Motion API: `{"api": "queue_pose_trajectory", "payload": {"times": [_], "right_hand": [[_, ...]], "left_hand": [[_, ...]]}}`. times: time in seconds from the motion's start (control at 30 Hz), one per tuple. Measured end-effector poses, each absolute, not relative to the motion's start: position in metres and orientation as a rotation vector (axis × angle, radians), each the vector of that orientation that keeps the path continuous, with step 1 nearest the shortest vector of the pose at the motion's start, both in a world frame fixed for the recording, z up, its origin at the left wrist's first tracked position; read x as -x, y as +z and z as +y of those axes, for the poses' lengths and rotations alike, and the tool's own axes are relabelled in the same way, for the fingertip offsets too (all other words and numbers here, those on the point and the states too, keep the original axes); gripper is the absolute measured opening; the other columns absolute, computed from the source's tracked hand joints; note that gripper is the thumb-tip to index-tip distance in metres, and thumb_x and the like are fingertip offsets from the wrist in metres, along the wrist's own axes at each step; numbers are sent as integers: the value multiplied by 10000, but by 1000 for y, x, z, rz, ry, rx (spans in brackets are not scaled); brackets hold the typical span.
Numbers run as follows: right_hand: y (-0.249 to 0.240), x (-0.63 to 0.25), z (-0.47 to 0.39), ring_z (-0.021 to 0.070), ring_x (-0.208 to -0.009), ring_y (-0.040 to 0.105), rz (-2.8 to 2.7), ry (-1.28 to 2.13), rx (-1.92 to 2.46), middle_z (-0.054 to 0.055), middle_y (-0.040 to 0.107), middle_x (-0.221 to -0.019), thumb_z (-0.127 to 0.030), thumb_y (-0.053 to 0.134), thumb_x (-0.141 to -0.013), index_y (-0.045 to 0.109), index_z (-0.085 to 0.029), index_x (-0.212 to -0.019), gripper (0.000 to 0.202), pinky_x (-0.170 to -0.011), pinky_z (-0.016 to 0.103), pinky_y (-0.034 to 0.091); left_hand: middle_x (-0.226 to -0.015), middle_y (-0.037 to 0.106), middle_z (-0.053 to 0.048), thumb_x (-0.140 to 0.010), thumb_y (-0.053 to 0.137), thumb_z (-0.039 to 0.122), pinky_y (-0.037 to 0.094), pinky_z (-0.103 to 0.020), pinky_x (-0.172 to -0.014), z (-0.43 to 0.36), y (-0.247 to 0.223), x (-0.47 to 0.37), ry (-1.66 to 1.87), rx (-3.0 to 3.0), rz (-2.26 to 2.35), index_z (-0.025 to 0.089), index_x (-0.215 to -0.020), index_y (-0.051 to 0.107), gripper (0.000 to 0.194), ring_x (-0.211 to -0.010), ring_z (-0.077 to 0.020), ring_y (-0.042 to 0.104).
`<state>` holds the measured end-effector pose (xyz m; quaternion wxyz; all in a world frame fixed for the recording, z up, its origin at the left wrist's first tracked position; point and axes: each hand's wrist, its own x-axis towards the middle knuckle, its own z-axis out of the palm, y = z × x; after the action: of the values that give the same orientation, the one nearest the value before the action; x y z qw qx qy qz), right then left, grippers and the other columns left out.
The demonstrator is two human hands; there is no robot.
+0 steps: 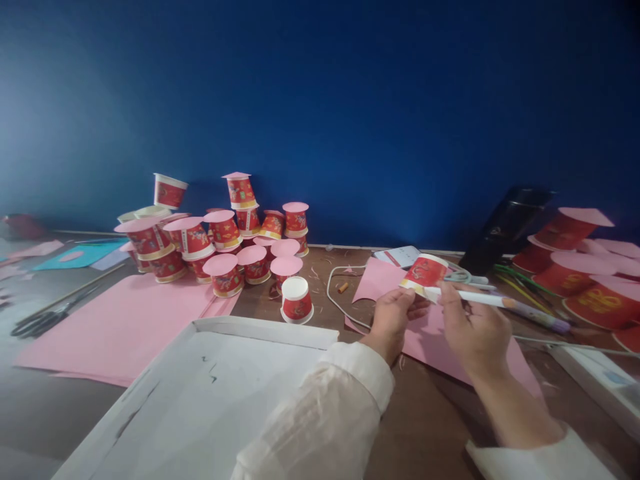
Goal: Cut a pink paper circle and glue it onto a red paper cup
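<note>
My left hand (397,319) grips a red paper cup (426,272) by its lower edge, tilted above pink paper (440,340). Close beside it on the right, my right hand (473,327) is closed around a white pen-like stick (475,297), whose left tip is near the cup's rim. Another red cup with a white top (296,299) stands upside down on the brown table, left of my hands. Whether the stick's tip touches the held cup, I cannot tell.
Stacked red cups with pink discs (223,273) stand at the back left, more (600,293) at the right. A white tray (225,400) lies front left, near pink sheets (115,327) and scissors (50,317). A black bottle (507,223) leans near the blue wall.
</note>
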<state>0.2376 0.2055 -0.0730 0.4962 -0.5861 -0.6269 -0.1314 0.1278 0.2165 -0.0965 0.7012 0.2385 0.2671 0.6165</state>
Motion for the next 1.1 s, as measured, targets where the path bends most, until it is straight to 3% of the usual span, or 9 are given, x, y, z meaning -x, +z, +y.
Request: {"api": "queue_pose_trajectory", "payload": {"times": [0.3,0.63,1.1], "right_hand": [[-74,-240,207,255,-704,683,-1468,-381,1420,124,731,-730,-538,460,-922,743,-153,-857,483,-650,333,484],[-73,-238,205,266,-751,688,-1516,-353,1415,125,734,-735,-555,449,-930,754,-148,-912,509,-685,347,484],[-76,-239,206,240,-671,681,-1505,-383,1379,123,733,-711,-563,455,-929,758,-137,-869,526,-636,316,472]], "left_hand": [[-747,658,-56,-584,833,397,473,-299,-747,215,-92,-126,1383,-467,605,125,-779,661,376,-717,-162,633],[-717,651,-47,-544,843,387,469,-284,-709,216,-94,-128,1367,-466,576,124,-724,644,375,-701,-154,631],[-724,682,-67,-641,775,288,492,-275,-709,214,-89,-126,1402,-389,567,99,-791,690,256,-660,-150,642]]}}
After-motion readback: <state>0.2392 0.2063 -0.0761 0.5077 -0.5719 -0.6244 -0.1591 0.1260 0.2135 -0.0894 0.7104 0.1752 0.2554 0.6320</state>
